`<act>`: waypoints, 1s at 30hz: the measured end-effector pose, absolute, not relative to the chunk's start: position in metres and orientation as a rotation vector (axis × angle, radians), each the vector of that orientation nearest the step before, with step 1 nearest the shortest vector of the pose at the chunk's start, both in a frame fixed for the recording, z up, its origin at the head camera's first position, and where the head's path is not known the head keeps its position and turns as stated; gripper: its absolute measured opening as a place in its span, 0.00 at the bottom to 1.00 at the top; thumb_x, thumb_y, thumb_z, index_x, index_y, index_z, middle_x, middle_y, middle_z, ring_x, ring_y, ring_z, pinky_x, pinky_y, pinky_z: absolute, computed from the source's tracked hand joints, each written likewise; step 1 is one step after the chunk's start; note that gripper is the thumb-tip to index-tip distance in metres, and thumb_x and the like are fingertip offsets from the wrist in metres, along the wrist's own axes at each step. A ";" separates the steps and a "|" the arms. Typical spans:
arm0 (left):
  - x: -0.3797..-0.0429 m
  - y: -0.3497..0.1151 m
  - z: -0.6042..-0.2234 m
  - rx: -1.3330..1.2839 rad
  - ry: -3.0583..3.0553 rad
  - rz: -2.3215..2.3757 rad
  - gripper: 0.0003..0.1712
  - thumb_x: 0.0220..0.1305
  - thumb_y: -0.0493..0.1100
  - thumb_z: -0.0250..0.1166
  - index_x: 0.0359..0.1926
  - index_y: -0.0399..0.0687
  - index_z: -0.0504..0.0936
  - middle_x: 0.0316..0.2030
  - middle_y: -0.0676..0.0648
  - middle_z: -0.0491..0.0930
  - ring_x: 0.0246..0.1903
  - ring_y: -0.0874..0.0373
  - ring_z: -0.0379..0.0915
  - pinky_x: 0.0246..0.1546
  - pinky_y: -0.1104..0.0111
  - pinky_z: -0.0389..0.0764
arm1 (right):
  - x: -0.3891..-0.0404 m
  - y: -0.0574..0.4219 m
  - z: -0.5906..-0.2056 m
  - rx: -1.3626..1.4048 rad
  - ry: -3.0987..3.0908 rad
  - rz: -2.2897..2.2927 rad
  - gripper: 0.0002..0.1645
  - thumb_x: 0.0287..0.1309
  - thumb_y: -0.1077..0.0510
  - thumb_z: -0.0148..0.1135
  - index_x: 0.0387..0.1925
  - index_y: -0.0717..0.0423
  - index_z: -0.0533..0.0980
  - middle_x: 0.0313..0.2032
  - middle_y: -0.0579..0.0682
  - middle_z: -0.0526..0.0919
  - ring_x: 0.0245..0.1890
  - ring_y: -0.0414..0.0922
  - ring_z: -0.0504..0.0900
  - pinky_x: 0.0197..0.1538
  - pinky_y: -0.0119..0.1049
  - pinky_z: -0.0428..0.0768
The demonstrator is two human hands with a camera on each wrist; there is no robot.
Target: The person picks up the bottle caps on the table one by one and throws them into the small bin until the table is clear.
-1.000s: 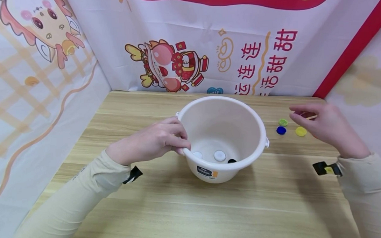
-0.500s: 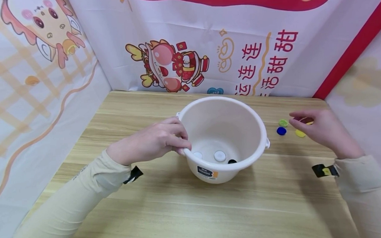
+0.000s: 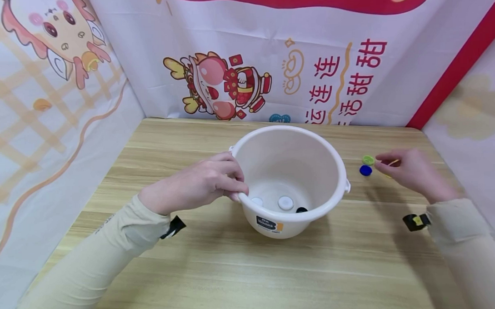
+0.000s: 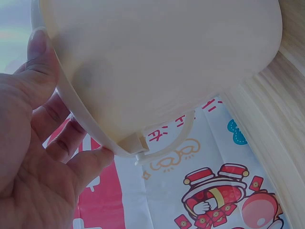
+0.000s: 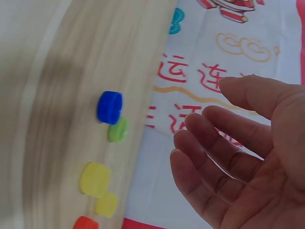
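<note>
My left hand (image 3: 199,181) grips the near-left rim of a white plastic bucket (image 3: 288,157), thumb on one side of the wall and fingers on the other. Inside, on the bottom, lie two white bottle caps (image 3: 285,202) and a black cap (image 3: 301,210). To the right of the bucket, my right hand (image 3: 413,171) hovers with nothing in its relaxed, slightly bent fingers. Close to its fingertips are a green cap (image 3: 368,160) and a blue cap (image 3: 365,170). The right wrist view also shows two yellow caps (image 5: 94,179) and an orange-red cap (image 5: 86,223) on the table.
The wooden table (image 3: 252,277) ends at a printed cloth backdrop (image 3: 325,42) behind, with more cloth at both sides. A curved handle (image 4: 174,143) hangs from the bucket's rim. A dark label (image 3: 266,223) marks its front.
My right hand has moved lower and slightly left, toward the caps, and now covers most of the yellow in the head view. My left hand and the bucket stay in place.
</note>
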State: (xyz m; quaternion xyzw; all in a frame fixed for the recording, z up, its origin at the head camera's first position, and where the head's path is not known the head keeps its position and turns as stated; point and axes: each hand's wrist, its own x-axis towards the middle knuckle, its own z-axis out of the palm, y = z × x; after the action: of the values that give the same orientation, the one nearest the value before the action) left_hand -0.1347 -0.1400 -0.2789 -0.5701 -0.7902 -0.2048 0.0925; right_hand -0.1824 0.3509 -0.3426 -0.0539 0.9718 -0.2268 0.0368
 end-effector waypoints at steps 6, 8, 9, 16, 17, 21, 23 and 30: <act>-0.135 -0.140 -0.279 -1.692 -2.344 -0.615 0.12 0.53 0.40 0.76 0.41 0.53 0.90 0.37 0.51 0.80 0.47 0.55 0.70 0.51 0.65 0.80 | -0.189 0.356 -0.356 -0.176 2.949 -0.634 0.36 0.67 0.39 0.58 0.58 0.67 0.76 0.48 0.65 0.82 0.45 0.59 0.81 0.43 0.52 0.82; -0.135 -0.140 -0.279 -1.693 -2.341 -0.615 0.12 0.53 0.40 0.76 0.41 0.53 0.90 0.37 0.51 0.80 0.47 0.55 0.70 0.50 0.65 0.80 | -0.191 0.355 -0.359 -0.168 2.938 -0.625 0.35 0.67 0.40 0.59 0.59 0.67 0.75 0.49 0.65 0.81 0.46 0.59 0.80 0.44 0.53 0.82; -0.135 -0.140 -0.279 -1.693 -2.340 -0.615 0.12 0.53 0.40 0.76 0.41 0.53 0.90 0.37 0.51 0.80 0.47 0.55 0.70 0.50 0.65 0.80 | -0.192 0.354 -0.360 -0.162 2.931 -0.624 0.34 0.67 0.41 0.59 0.59 0.68 0.75 0.49 0.65 0.81 0.46 0.59 0.80 0.45 0.54 0.82; -0.135 -0.140 -0.279 -1.688 -2.350 -0.610 0.12 0.53 0.41 0.76 0.41 0.53 0.90 0.37 0.51 0.80 0.47 0.55 0.70 0.50 0.65 0.80 | -0.197 0.352 -0.365 -0.158 2.880 -0.631 0.34 0.67 0.46 0.61 0.60 0.71 0.73 0.50 0.67 0.80 0.47 0.59 0.80 0.44 0.52 0.82; -0.134 -0.140 -0.279 -1.686 -2.353 -0.609 0.12 0.53 0.41 0.76 0.41 0.53 0.90 0.37 0.51 0.80 0.47 0.56 0.70 0.50 0.66 0.80 | -0.197 0.352 -0.366 -0.156 2.875 -0.633 0.34 0.67 0.46 0.61 0.60 0.71 0.72 0.50 0.67 0.80 0.47 0.59 0.80 0.44 0.52 0.83; -0.134 -0.140 -0.279 -1.679 -2.366 -0.607 0.12 0.53 0.41 0.76 0.41 0.53 0.90 0.38 0.51 0.80 0.47 0.56 0.70 0.50 0.66 0.80 | -0.199 0.350 -0.369 -0.118 2.850 -0.613 0.36 0.66 0.44 0.61 0.62 0.69 0.71 0.51 0.66 0.79 0.48 0.59 0.79 0.45 0.53 0.82; -0.134 -0.140 -0.278 -1.678 -2.367 -0.607 0.12 0.53 0.41 0.76 0.41 0.53 0.90 0.38 0.52 0.80 0.47 0.56 0.70 0.50 0.67 0.81 | -0.200 0.349 -0.371 -0.095 2.843 -0.590 0.37 0.66 0.43 0.61 0.63 0.68 0.71 0.52 0.66 0.78 0.49 0.60 0.78 0.44 0.54 0.81; -0.134 -0.140 -0.278 -1.682 -2.355 -0.605 0.12 0.53 0.40 0.76 0.41 0.53 0.90 0.37 0.52 0.80 0.47 0.56 0.70 0.50 0.67 0.80 | -0.204 0.345 -0.376 -0.007 2.792 -0.608 0.41 0.65 0.38 0.61 0.64 0.67 0.70 0.54 0.66 0.76 0.48 0.59 0.74 0.45 0.53 0.80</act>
State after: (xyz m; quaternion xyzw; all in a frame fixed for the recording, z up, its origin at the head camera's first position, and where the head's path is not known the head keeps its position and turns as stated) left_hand -0.1339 -0.1397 -0.2783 -0.5665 -0.7932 -0.2038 0.0922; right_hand -0.2040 0.3454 -0.3755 -0.0024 0.9673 -0.2107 0.1414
